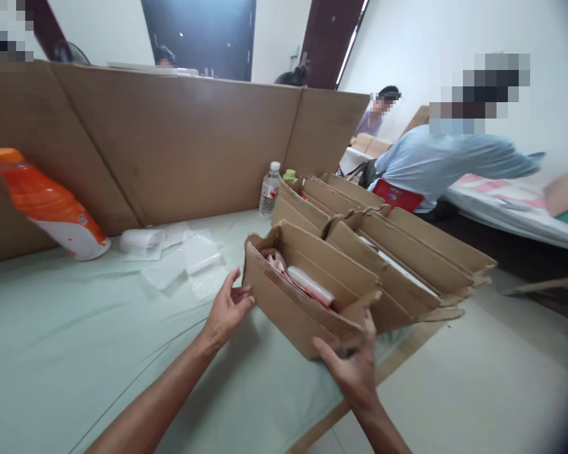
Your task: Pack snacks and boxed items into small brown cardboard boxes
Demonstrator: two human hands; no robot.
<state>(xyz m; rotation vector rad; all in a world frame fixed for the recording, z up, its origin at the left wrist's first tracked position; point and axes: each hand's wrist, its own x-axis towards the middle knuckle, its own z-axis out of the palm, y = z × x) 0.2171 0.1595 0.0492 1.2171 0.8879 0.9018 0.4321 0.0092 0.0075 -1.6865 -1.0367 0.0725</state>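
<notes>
A small open cardboard box (284,309) sits between my hands near the table's right edge. Against its left end rest the curved fingers and thumb of my left hand (230,309). My right hand (353,359) grips the opposite end, thumb at the front wall and fingers around the corner. Inside the box lie a clear plastic-wrapped roll (311,285) and some red-and-white packaging (278,261). Close behind stands a second open box (383,271), with further box compartments beside it. Whether the held box touches the tabletop is unclear.
An orange-capped bottle (59,205) leans at the left by a tall cardboard partition (208,139). Clear plastic bags (189,258) lie on the green tablecloth (123,334). A water bottle (269,189) stands behind the boxes. A person in a blue shirt (435,157) sits at the right.
</notes>
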